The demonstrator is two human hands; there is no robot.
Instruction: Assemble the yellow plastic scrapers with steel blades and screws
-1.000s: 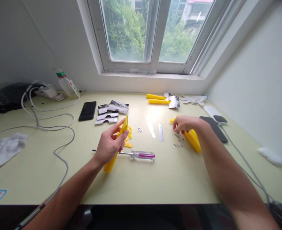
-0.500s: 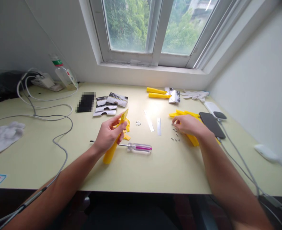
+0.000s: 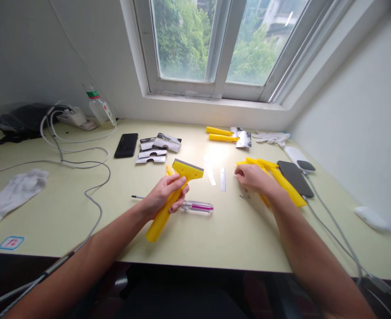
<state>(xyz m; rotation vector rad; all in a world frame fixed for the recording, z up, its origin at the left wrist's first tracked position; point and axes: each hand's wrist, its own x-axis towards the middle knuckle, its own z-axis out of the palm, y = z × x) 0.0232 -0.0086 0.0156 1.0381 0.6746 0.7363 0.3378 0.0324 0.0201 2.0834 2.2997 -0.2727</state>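
1. Scraper (image 3: 189,170) is swinging round: its broad yellow head is now showing, no longer just the thin edge, with the handle slanting toward near left, over the table's left-centre.
2. Left hand (image 3: 166,194) is doing the holding, fingers wrapping closely around the scraper's neck.
3. Right hand (image 3: 252,178) is hanging just beyond the screws (image 3: 245,196), fingers bunching narrow; whether they're pinching one, I cannot tell.
4. That turn is seemingly presenting the head's flat face, while the right hand is apparently busying itself around the screws.
5. Nuts are dropping out of sight, probably behind the scraper's head. Yellow pieces (image 3: 169,169) are peeking past the left hand, which is also hiding part of the screwdriver (image 3: 197,207). Glare is washing out the left metal strip (image 3: 210,173).
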